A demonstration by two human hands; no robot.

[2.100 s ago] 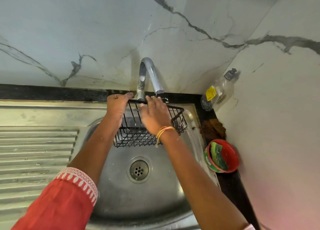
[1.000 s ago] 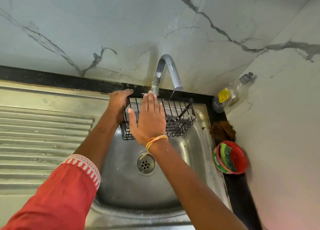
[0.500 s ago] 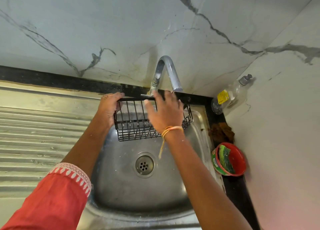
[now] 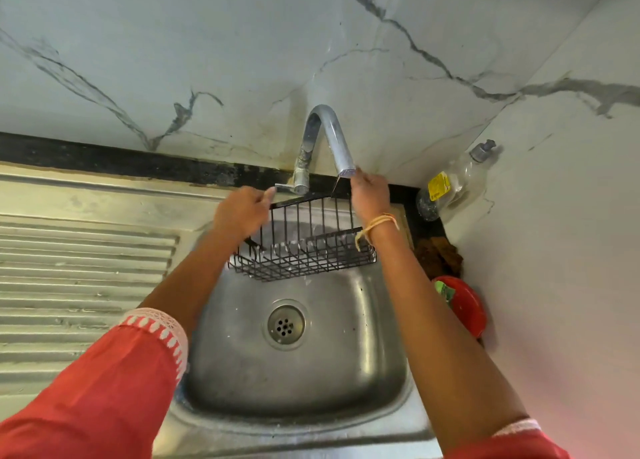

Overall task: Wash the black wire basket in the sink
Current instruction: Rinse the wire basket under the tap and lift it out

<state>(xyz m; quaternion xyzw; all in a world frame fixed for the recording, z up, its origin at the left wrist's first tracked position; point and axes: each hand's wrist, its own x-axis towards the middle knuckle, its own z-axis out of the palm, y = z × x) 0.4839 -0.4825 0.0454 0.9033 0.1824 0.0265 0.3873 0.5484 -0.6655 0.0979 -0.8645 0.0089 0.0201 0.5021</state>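
Right hand (image 4: 369,195) shifted to basket (image 4: 304,247) right end, left hand (image 4: 242,211) opposite

Head camera, looking steeply down (close) over sink (image 4: 346,372).

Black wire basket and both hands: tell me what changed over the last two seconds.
The right hand left the middle of the black wire basket and moved to its right end under the tap spout. The basket tipped, its back rim now raised. The left hand still grips the left end over the sink.
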